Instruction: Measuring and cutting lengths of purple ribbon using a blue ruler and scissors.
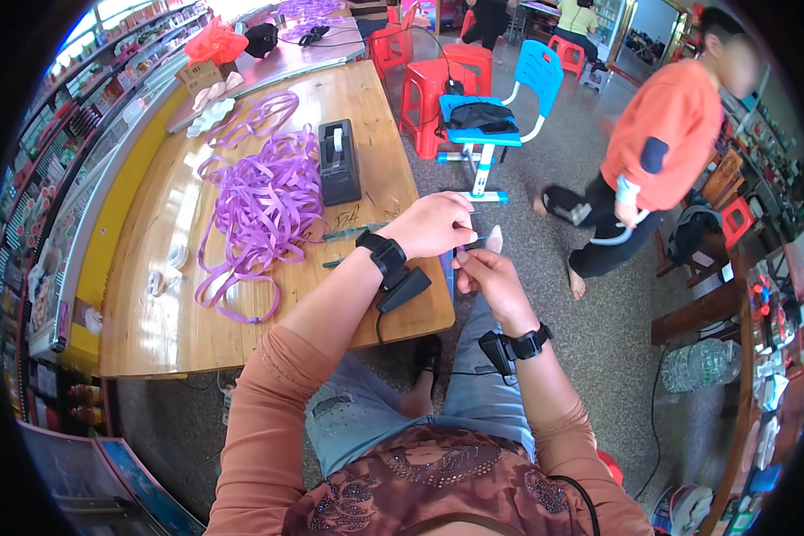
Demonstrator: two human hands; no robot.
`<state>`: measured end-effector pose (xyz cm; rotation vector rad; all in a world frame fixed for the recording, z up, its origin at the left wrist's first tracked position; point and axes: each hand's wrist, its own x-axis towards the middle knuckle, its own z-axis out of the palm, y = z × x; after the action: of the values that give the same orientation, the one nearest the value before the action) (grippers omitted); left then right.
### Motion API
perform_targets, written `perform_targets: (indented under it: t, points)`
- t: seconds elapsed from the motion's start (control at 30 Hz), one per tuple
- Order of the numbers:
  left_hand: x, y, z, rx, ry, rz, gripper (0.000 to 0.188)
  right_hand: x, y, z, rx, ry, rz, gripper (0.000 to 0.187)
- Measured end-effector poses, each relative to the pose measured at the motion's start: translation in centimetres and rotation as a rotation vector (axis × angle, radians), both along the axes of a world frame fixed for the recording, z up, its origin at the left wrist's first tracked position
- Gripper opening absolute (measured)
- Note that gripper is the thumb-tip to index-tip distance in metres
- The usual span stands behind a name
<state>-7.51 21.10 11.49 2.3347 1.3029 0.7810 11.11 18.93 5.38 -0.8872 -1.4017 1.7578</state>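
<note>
My left hand (433, 228) is closed in a pinch beyond the table's right edge. Close by it, my right hand (494, 279) is also pinched, with its fingertips just below the left ones. A thin dark strand shows near the fingertips, but what each hand holds is too small to name. A small pale tip (494, 238) shows just beyond the right fingers; its kind is unclear. On the wooden table (152, 304), left of my hands, lies a tangled heap of purple ribbon loops (263, 196). A black tape dispenser (339, 161) stands beside the heap.
Small white rolls (178, 256) lie at the table's left. A blue chair (482, 129) and red stools (433, 103) stand ahead. A person in an orange top (665, 134) is on the right, above the speckled floor. A large clear bottle (701, 365) lies near the right-hand shelves.
</note>
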Motion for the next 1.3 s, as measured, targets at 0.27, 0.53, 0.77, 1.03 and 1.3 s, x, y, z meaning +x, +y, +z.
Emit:
perform_targets:
  t: [0.27,0.53,0.77,1.03,1.3]
  points:
    - [-0.2,0.0,0.3,-0.048,-0.01,-0.032,0.019,0.1,-0.1,0.1,-0.001,-0.013,0.001,0.023]
    - [-0.8,0.3,0.2,-0.08,0.026,-0.053,0.021,0.2,0.1,0.1,0.009,-0.003,0.016,0.023]
    - [-0.4,0.2,0.2,-0.169,-0.235,0.165,0.019,0.5,0.2,0.3,-0.016,0.011,0.018,0.021]
    - [-0.2,-0.1,0.8,-0.026,-0.014,0.17,0.015,0.3,0.0,0.3,0.001,-0.012,0.016,0.02]
    - [-0.6,-2.1,1.4,0.196,-0.03,0.032,0.009,0.4,0.1,0.5,0.006,0.006,-0.022,0.021]
